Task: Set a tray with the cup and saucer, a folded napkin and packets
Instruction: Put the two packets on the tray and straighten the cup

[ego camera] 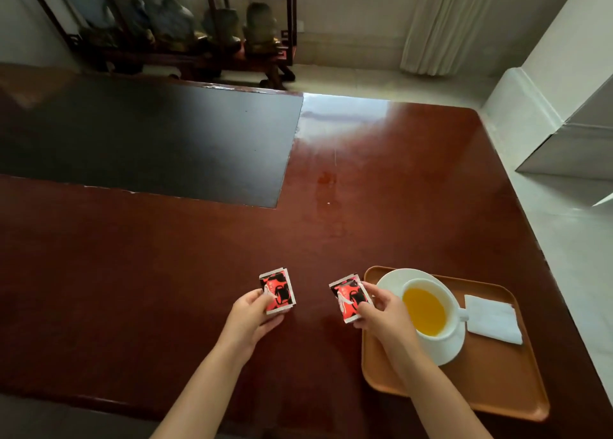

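Note:
An orange-brown tray (497,385) lies at the table's near right. On it stands a white saucer (391,281) with a white cup (446,334) of orange liquid, handle to the right. A folded white napkin (492,319) lies on the tray right of the cup. My left hand (252,319) holds a red-and-black packet (278,291) above the table, left of the tray. My right hand (381,312) holds a second red-and-black packet (348,297) just beyond the tray's left rim.
The glossy red-brown table (365,189) has a dark inset panel (149,140) at the far left. Its right edge runs close to the tray, with pale floor beyond. A dark shelf (199,24) with ornaments stands behind the table.

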A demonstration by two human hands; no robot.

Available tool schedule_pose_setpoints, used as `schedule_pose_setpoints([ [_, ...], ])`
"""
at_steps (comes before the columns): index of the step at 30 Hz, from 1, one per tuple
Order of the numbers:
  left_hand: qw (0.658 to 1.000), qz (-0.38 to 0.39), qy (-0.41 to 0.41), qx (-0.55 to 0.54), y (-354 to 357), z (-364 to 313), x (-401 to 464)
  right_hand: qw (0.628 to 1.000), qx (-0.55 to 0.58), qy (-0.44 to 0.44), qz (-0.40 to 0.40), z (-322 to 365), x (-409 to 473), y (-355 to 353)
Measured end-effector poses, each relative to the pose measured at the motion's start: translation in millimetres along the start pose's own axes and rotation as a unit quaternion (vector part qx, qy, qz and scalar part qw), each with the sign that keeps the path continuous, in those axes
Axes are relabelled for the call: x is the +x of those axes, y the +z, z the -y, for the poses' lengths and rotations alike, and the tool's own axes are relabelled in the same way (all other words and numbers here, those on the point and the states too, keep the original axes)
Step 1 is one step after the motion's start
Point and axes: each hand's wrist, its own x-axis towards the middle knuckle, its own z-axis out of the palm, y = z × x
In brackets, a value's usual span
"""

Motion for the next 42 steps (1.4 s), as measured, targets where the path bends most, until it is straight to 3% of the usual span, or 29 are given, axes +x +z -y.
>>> schedule_pose_setpoints([
  [6, 0.997, 0.014, 0.064, -0.027, 20.5, -28.4, -20.4, 0.994, 0.108, -0.017, 0.022, 35.3, -6.5, 1.7],
  [13, 0.985, 0.068, 0.155, 0.039, 46.9, -45.9, -51.5, 0.981, -0.028, -0.190, -0.021, 64.9, -18.2, 22.9],
  [17, 0.980, 0.075, 0.177, 0.050, 55.1, -52.9, -57.8, 0.973, -0.078, -0.217, -0.017, 69.9, -19.2, 29.8],
  [22, 0.979, 0.081, 0.185, 0.023, 59.4, -58.5, -60.4, 0.951, -0.181, -0.237, -0.081, 70.4, -16.5, 35.5],
  [26, 0.972, 0.086, 0.211, 0.049, 59.7, -57.0, -61.9, 0.948, -0.194, -0.234, -0.094, 68.4, -17.5, 37.5],
  [32, 0.965, 0.077, 0.229, 0.101, 63.3, -52.4, -62.7, 0.977, -0.092, -0.187, -0.048, 66.3, -20.7, 25.6],
  [37, 0.962, 0.100, 0.227, 0.111, 77.6, -44.3, -68.3, 0.985, -0.008, -0.163, -0.057, 62.3, -32.3, 6.8],
  [42, 0.953, 0.127, 0.236, 0.141, 98.7, -29.4, -77.0, 0.986, -0.039, -0.141, -0.075, 54.6, -46.2, -24.7],
])
